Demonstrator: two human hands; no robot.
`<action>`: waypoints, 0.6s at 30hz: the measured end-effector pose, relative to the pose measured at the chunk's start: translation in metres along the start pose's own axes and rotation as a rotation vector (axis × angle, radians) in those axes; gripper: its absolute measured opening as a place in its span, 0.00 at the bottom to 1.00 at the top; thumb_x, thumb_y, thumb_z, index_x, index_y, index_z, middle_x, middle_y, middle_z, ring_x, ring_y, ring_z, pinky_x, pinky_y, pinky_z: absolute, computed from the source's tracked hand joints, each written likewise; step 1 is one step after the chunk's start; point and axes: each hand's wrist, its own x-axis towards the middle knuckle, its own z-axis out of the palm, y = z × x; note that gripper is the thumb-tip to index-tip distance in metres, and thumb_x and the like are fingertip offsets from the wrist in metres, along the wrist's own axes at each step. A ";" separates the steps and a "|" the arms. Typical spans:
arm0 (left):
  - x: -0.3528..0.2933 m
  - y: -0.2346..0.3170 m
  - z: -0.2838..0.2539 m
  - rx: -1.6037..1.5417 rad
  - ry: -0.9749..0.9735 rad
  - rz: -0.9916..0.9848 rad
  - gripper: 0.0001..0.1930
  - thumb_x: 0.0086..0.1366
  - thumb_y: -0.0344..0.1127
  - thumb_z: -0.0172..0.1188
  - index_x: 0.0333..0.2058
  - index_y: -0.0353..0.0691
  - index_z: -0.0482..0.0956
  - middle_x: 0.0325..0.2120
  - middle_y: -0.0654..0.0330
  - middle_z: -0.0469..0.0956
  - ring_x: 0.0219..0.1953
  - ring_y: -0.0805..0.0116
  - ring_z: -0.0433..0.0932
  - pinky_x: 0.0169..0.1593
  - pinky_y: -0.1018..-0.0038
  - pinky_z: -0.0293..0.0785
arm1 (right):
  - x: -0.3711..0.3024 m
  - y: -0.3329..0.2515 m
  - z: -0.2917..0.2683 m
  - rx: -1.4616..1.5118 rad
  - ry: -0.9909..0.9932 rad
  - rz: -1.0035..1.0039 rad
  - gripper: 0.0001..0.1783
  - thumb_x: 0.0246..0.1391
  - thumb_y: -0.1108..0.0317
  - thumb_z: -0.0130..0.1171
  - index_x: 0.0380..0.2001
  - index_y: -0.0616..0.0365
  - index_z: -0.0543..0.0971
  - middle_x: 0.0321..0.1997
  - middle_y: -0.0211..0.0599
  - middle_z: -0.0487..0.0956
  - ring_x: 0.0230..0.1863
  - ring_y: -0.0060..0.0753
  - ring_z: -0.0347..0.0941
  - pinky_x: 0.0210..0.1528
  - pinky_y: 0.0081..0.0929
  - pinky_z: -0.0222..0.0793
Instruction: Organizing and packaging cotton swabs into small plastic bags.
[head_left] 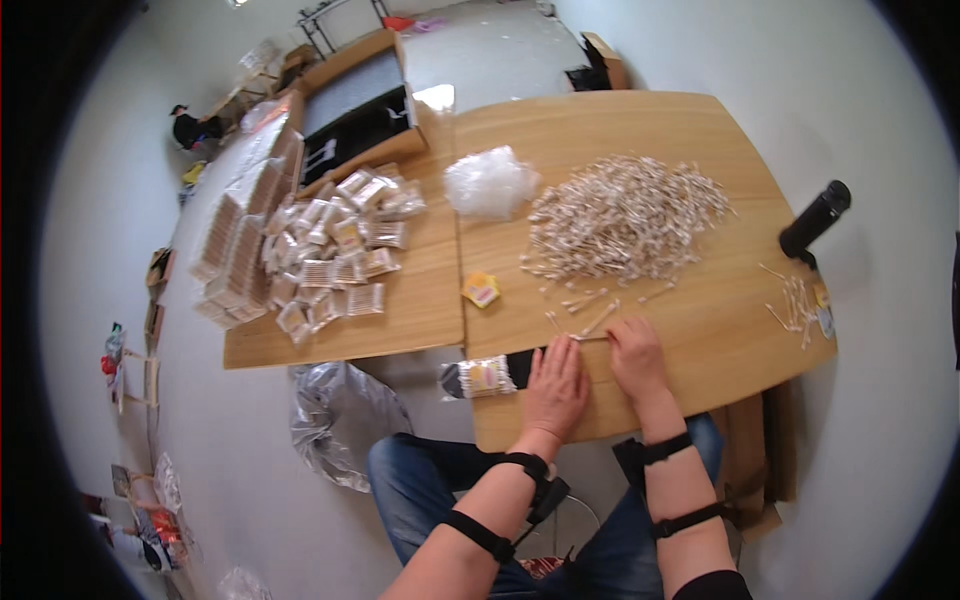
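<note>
My left hand (556, 392) lies with fingers stretched out over a black strip (521, 366) near the table's front edge. Its fingertips are beside one end of a cotton swab. The other end of that swab is at the curled fingers of my right hand (637, 358), which pinches it. A few loose cotton swabs (601, 317) lie just beyond my fingertips. Left of my left hand, a clear packet of cotton swabs (485, 377) with a yellow label rests on the strip. Farther back is a large heap of cotton swabs (630, 220).
A small stack of yellow cards (482, 290) and a pile of clear bags (490, 182) are on the table. Many filled packets (335, 245) lie at left, beside stacked packs (240, 250) and an open carton (355, 100). A black cylindrical stand (815, 220) rises at right. Someone sits far left.
</note>
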 end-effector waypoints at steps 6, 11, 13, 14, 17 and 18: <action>-0.002 0.000 0.001 -0.042 0.066 0.022 0.25 0.60 0.35 0.60 0.55 0.36 0.70 0.57 0.49 0.70 0.60 0.52 0.68 0.65 0.55 0.61 | 0.000 -0.003 -0.005 0.023 -0.020 -0.033 0.05 0.46 0.75 0.60 0.29 0.57 0.77 0.33 0.44 0.75 0.41 0.51 0.71 0.45 0.44 0.68; -0.011 0.010 0.019 -0.139 0.109 0.075 0.21 0.61 0.32 0.59 0.53 0.35 0.71 0.56 0.49 0.70 0.61 0.52 0.69 0.65 0.57 0.64 | -0.009 0.000 -0.019 0.027 -0.001 0.013 0.10 0.43 0.76 0.63 0.32 0.57 0.77 0.38 0.41 0.75 0.44 0.50 0.70 0.47 0.43 0.67; -0.014 0.012 0.016 -0.152 0.084 0.053 0.21 0.62 0.32 0.58 0.53 0.34 0.70 0.56 0.48 0.70 0.62 0.52 0.68 0.66 0.57 0.62 | -0.006 -0.004 -0.024 0.015 -0.007 -0.057 0.12 0.42 0.76 0.64 0.34 0.56 0.76 0.39 0.41 0.74 0.45 0.50 0.70 0.48 0.42 0.67; -0.014 0.009 0.014 -0.143 0.087 0.047 0.21 0.62 0.32 0.58 0.53 0.34 0.70 0.56 0.48 0.70 0.62 0.52 0.68 0.66 0.57 0.62 | -0.004 -0.006 -0.021 0.024 -0.009 -0.063 0.12 0.42 0.76 0.64 0.34 0.56 0.76 0.39 0.41 0.74 0.45 0.50 0.70 0.48 0.42 0.67; -0.013 0.006 0.011 -0.140 0.095 0.059 0.20 0.63 0.32 0.58 0.53 0.33 0.71 0.56 0.48 0.70 0.61 0.52 0.68 0.67 0.58 0.62 | -0.003 -0.008 -0.016 0.022 -0.047 -0.070 0.10 0.42 0.76 0.65 0.31 0.56 0.76 0.36 0.40 0.74 0.43 0.49 0.70 0.46 0.43 0.67; -0.014 0.007 0.012 -0.134 0.094 0.055 0.20 0.62 0.32 0.58 0.53 0.34 0.72 0.56 0.48 0.71 0.61 0.52 0.68 0.66 0.58 0.62 | -0.006 -0.007 -0.016 0.013 -0.077 -0.071 0.09 0.42 0.76 0.65 0.29 0.56 0.76 0.35 0.40 0.74 0.42 0.49 0.71 0.46 0.43 0.67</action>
